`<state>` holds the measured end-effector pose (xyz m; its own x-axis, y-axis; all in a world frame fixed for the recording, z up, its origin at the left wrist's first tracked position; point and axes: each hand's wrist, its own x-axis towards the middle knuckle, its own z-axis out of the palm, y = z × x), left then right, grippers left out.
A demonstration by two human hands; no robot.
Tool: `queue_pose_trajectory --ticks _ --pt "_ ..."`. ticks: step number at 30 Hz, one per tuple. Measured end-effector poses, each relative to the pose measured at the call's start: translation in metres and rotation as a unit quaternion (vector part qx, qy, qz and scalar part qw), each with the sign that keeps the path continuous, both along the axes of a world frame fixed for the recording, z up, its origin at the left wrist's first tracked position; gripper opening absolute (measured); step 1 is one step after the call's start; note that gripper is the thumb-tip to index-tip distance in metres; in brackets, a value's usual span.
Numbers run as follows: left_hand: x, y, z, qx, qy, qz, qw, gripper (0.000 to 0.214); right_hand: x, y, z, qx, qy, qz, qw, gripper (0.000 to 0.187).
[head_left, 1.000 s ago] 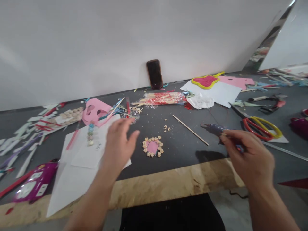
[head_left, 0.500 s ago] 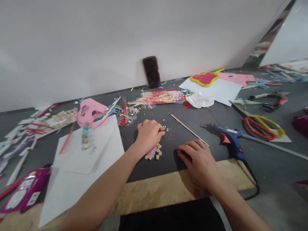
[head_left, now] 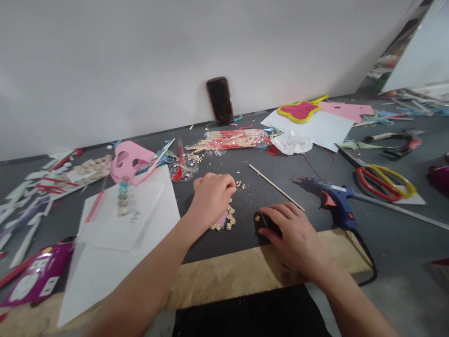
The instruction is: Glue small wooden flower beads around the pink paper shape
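1. My surface (head_left: 393, 238) was dark grey, with a rough chipboard strip (head_left: 245, 276) along its near edge. A white wall (head_left: 140, 70) rose behind it at 12 o'clock.
2. Large white paper sheets (head_left: 115, 281) lay at 9 o'clock from my hands, and a short row of coloured beads (head_left: 123, 199) sat on them.
3. A pink foam mask (head_left: 129, 161) lay at 10 o'clock, overlapping the top edge of the paper. A clear bag of wooden sticks (head_left: 231, 139) lay at 12 o'clock, and a phone (head_left: 220, 100) leaned against the wall just beyond it.
4. At 3 o'clock from my hands, a blue hot glue gun (head_left: 336, 201) lay on its side. Just beyond it were red-and-yellow scissors (head_left: 368, 185) and a metal ruler (head_left: 396, 209).
5. My left grip (head_left: 210, 199) had its fingers curled together, low over a small pink square ringed with beige beads (head_left: 221, 219). The hand covered the top of that beaded frame, which lay near the middle of the surface. I cannot tell whether those fingers pinched anything.
6. My right grip (head_left: 293, 236) lay just to the right of the frame, fingers curved and close together on a dark patch (head_left: 266, 223). I cannot tell whether it held anything. A thin wooden stick (head_left: 275, 186) lay just beyond it, and loose beads (head_left: 240, 185) were scattered at 1 o'clock from the frame.
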<state>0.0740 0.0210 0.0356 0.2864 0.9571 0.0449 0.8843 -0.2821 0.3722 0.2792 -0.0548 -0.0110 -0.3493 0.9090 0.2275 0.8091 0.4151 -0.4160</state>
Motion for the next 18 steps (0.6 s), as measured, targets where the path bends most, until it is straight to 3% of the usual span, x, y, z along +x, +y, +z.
queue_pose_trajectory --ticks 5,8,10,13,18 --pt "-0.014 -0.033 0.013 0.008 -0.099 0.012 0.995 0.016 0.017 -0.007 0.009 0.043 0.050 -0.018 0.998 0.027" --pt "-0.017 -0.056 0.012 -0.008 -0.171 0.039 0.984 0.013 0.044 -0.009 0.020 0.116 0.035 -0.100 0.988 0.022" --pt "-0.016 -0.070 0.009 -0.024 -0.211 0.060 0.975 0.011 0.064 -0.009 0.026 0.140 -0.019 -0.191 0.972 0.022" --pt "-0.009 -0.087 0.003 -0.037 -0.280 0.067 0.957 0.010 0.086 -0.007 0.031 0.072 -0.121 -0.314 0.939 0.025" --pt "0.005 -0.106 -0.007 -0.074 -0.382 0.021 0.921 0.015 0.095 0.001 0.034 -0.035 -0.166 -0.373 0.912 0.043"
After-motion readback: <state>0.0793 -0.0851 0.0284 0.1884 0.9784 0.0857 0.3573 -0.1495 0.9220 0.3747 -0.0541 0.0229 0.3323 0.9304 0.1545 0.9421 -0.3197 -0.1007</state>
